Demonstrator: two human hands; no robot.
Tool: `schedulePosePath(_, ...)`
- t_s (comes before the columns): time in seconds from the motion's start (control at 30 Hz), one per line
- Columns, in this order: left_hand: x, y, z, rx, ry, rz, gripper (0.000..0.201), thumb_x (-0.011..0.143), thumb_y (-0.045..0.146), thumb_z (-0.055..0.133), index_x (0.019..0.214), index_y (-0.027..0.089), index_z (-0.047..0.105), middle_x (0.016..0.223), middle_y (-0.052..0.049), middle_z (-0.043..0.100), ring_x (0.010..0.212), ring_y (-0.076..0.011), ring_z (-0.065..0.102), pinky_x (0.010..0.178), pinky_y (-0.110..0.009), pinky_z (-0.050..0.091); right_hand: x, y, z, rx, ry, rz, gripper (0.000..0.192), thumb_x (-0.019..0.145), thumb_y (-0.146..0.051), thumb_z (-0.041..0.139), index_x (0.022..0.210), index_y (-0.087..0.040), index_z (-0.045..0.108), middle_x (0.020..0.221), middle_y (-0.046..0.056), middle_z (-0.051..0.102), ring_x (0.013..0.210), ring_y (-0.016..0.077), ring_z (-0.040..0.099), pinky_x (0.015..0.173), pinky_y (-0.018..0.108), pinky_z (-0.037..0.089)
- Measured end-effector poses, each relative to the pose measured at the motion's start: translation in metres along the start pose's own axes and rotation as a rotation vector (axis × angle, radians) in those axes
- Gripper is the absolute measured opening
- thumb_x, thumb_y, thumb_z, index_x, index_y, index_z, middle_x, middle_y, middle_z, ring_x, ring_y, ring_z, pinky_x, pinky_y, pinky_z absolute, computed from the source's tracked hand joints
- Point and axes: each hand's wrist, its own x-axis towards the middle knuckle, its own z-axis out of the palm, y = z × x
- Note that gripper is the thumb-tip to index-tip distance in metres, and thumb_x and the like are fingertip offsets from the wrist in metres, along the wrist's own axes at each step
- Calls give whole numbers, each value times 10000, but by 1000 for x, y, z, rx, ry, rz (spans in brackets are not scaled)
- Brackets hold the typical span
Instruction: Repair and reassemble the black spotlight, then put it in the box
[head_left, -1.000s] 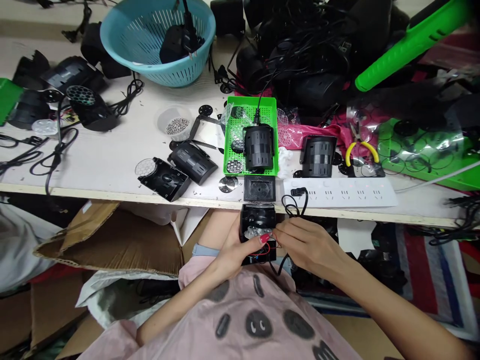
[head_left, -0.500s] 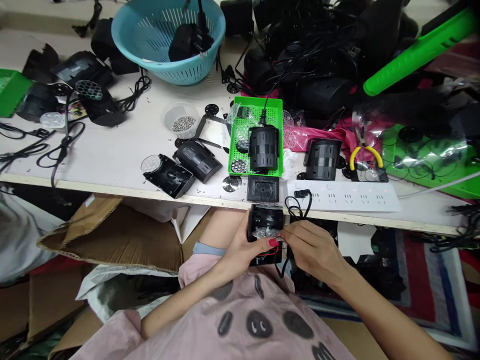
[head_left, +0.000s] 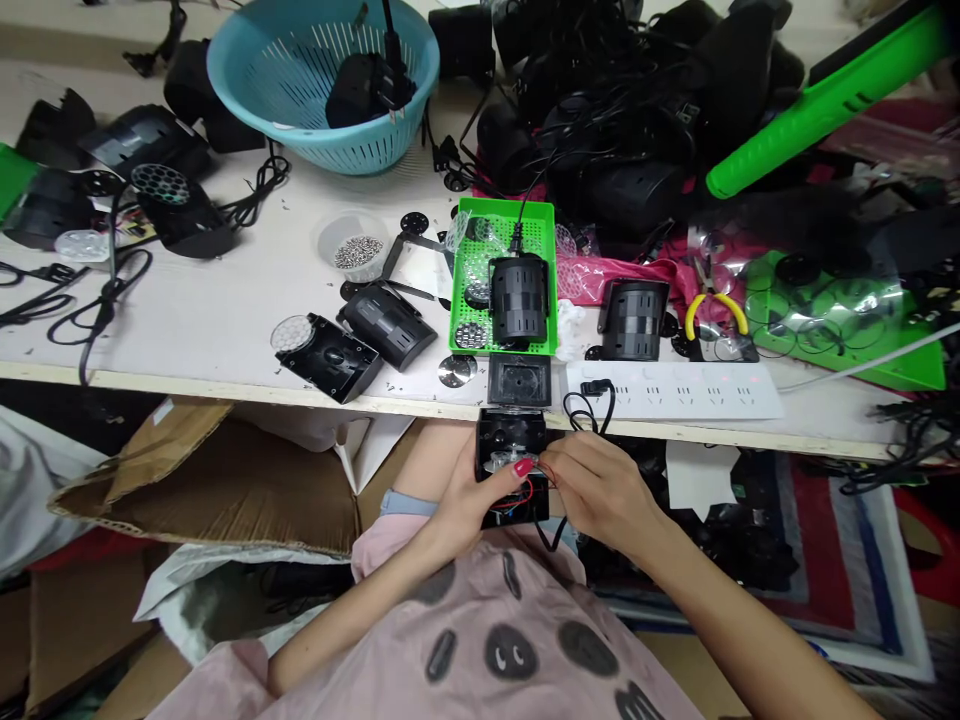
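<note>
We hold a black housing [head_left: 512, 470] just below the bench [head_left: 225, 320] edge, over our lap, straight under the green tray [head_left: 504, 275]. Its open face looks up at us, showing a clear lens plate [head_left: 510, 462] and red wires [head_left: 534, 492]; its long axis runs from the bench edge back toward our body.

Our left hand [head_left: 469, 500] grips the housing from the left, fingers wrapped around its side and the thumb, nail painted red, pressed on the lens plate. Our right hand [head_left: 600, 485] comes in from the right, its fingers bunched together at the housing's right edge, pinching at the wires there; what exactly sits between the fingertips we cannot tell. A black cord [head_left: 585, 405] loops up from the housing to the power strip [head_left: 675, 390], which lies right of the tray.

In the tray stands a ribbed black cylinder [head_left: 517, 298]; a second one [head_left: 634, 318] stands just right of the tray. Below the tray, at the bench edge, lies a square black frame [head_left: 517, 380]. Left of the tray lie two more housings [head_left: 360, 340], and well above them a blue basket [head_left: 322, 80]. Yellow-handled pliers [head_left: 712, 310] lie right of the second cylinder.
</note>
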Motion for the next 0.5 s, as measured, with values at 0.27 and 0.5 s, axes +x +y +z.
schedulePosePath(0.27,2,1,-3,52,-36,62,278,779,338,795,974,171,688,898,-34,706,952,-212,616,918,-334,467,2,-1,-1,3,-13,-13,179,925,-14,469,952,-152,580,829,72,635,754,178,530,678,315,496)
schedulePosePath(0.5,3,-2,-4,45,-16,27,390,739,332,829,1062,185,668,976,-47,734,944,-230,649,848,-323,486,-2,1,-2,-6,6,-18,228,914,11,448,1003,-139,594,845,83,654,794,180,573,710,313,535)
